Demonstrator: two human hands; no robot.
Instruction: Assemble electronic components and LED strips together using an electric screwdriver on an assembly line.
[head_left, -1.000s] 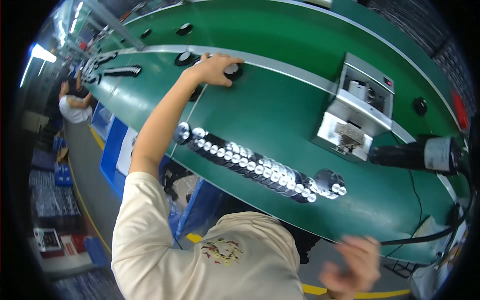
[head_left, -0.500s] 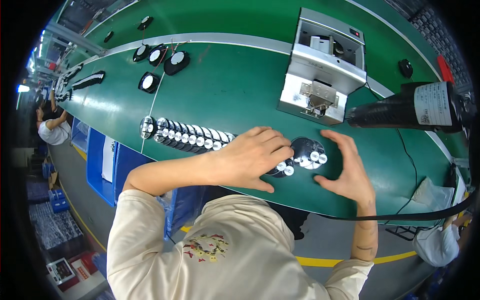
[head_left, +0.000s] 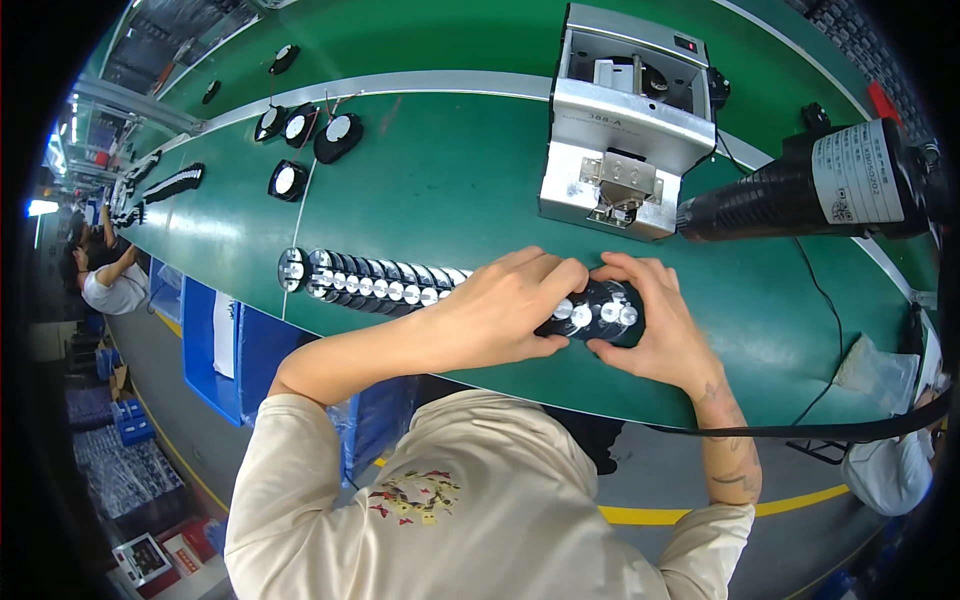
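A long row of round black discs with paired silver knobs [head_left: 385, 288] lies overlapping on the green bench in front of me. My left hand [head_left: 515, 305] lies over the right part of this row, its fingers and thumb closed about the discs and hiding several of them. At the row's right end, my right hand [head_left: 655, 320] curves round the last discs [head_left: 610, 315], with fingers on the far side and thumb on the near side. Between the two hands a few silver knobs show. One separate disc [head_left: 291, 269] stands at the row's left end.
Beyond my hands stands a silver bench machine [head_left: 625, 120]; a black tapered nozzle-like tool [head_left: 800, 190] points in from the right. Black oval parts with white round centres [head_left: 338, 130] lie far left. Blue bins [head_left: 212, 345] sit below the bench edge. A black cable crosses at right.
My right hand has moved left and closed round the end discs, which now stand packed against the row. The left hand stays over the row. The view has shifted slightly.
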